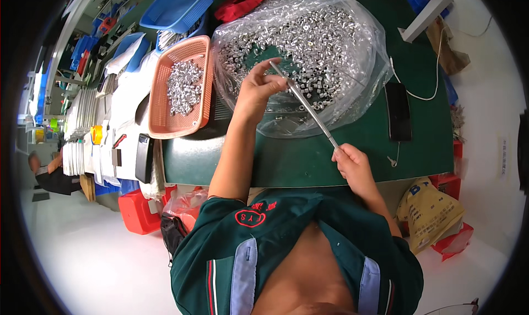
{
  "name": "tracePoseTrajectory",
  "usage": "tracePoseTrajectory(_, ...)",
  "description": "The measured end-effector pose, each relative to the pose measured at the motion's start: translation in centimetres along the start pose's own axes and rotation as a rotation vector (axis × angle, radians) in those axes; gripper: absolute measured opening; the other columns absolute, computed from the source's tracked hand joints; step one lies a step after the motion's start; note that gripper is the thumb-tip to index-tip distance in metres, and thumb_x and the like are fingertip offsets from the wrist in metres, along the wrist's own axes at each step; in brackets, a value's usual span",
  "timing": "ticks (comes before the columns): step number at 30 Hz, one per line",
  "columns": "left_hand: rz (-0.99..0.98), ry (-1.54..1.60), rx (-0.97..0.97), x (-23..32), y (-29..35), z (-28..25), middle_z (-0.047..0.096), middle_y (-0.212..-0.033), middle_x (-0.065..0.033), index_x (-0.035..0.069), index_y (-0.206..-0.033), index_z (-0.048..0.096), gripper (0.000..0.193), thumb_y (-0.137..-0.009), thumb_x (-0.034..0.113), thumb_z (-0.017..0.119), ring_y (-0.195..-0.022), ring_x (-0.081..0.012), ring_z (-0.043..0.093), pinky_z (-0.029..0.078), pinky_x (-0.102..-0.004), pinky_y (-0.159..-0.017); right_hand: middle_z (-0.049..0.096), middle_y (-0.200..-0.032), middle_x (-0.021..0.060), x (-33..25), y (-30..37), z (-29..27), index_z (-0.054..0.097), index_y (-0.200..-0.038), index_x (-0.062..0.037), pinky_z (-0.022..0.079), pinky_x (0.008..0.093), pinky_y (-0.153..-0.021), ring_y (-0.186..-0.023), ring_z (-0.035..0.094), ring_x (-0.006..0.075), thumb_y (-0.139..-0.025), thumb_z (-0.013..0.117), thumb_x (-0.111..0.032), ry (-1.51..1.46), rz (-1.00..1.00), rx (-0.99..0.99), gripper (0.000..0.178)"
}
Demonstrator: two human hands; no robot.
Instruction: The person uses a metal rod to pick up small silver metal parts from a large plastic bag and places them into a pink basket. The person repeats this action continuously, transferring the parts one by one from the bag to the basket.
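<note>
A thin silvery metal rod (311, 112) slants across the front of me, above the table. My right hand (352, 163) pinches its near end between thumb and fingers. At the far end, the thumb and curled forefinger of my left hand (256, 94) close about the rod; whether a small part sits between them I cannot make out. Beneath the rod's far half lies a large clear plastic bag (369, 45), spread wide. It bears a heap of small silvery metal sleeves (325, 34). To the left, a pink mesh basket (157, 119) holds more small metal parts (184, 86).
The green tabletop (204, 160) carries a black smartphone (399, 111) and a white cable (427, 98) on the right. Blue baskets (179, 9) and a red cloth (239, 3) lie at the back. A dark upright device (144, 158) stands left. Another person (52, 174) sits far left.
</note>
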State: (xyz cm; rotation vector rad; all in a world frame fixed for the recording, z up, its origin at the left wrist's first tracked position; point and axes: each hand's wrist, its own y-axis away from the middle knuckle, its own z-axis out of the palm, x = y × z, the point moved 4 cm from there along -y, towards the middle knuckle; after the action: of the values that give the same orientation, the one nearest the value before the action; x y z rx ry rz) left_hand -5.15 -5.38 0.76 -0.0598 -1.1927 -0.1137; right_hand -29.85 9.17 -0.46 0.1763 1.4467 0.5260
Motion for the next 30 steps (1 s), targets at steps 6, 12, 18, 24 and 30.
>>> tracePoseTrajectory(6, 0.179, -1.171, 0.146, 1.8, -0.1, 0.4, 0.067, -0.091, -0.0097, 0.002, -0.102, 0.068, 0.024, -0.079, 0.009, 0.069, -0.083, -0.0187, 0.064, 0.049, -0.03, -0.073, 0.034, -0.057, -0.0089, 0.0, -1.1, -0.9, 0.054, -0.079, -0.0054, 0.021, 0.0195, -0.043, -0.049, 0.028, 0.0003, -0.097, 0.052, -0.021, -0.107, -0.053, 0.066, 0.024)
tracePoseTrajectory(12, 0.358, -1.345, -0.056, -0.7, -1.1, 0.2, 0.065, -0.086, -0.0118, 0.005, -0.095, 0.069, 0.018, -0.077, 0.007, 0.067, -0.081, -0.0298, 0.063, 0.05, -0.0372, -0.074, 0.034, -0.057, -0.0089, 0.3, -1.1, -1.3, 0.055, -0.079, -0.0053, 0.02, 0.0194, -0.043, -0.049, 0.028, -0.0002, -0.097, 0.052, -0.02, -0.121, -0.067, 0.061, 0.023)
tracePoseTrajectory(18, 0.354, -1.399, -0.025, -0.6, -1.0, 0.0, 0.065, -0.085, -0.0116, 0.005, -0.092, 0.066, 0.017, -0.076, 0.009, 0.068, -0.083, -0.0303, 0.063, 0.05, -0.0383, -0.074, 0.035, -0.058, -0.0084, 0.5, -1.1, -1.2, 0.055, -0.079, -0.0052, 0.021, 0.0196, -0.043, -0.049, 0.028, 0.0, -0.097, 0.053, -0.019, -0.084, -0.086, 0.073, 0.022)
tracePoseTrajectory(24, 0.349, -1.393, 0.003, -0.8, -1.2, -0.1, 0.065, -0.084, -0.0119, 0.004, -0.091, 0.065, 0.018, -0.075, 0.01, 0.07, -0.081, -0.0298, 0.063, 0.05, -0.0377, -0.072, 0.036, -0.058, -0.008, 0.6, -1.2, -1.2, 0.055, -0.078, -0.0051, 0.022, 0.0199, -0.044, -0.05, 0.03, 0.0003, -0.096, 0.053, -0.019, -0.051, -0.067, 0.064, 0.023)
tracePoseTrajectory(30, 0.005, -0.28, 0.147, -0.8, -1.7, -3.7, 0.067, -0.089, -0.0079, 0.003, -0.091, 0.061, 0.009, -0.087, 0.01, 0.066, -0.074, -0.0152, 0.064, 0.05, -0.0252, -0.069, 0.04, -0.059, -0.0067, 0.5, -1.1, -1.2, 0.056, -0.078, -0.0043, 0.025, 0.0206, -0.045, -0.052, 0.033, 0.0012, -0.095, 0.053, -0.019, 0.014, -0.058, 0.066, 0.023)
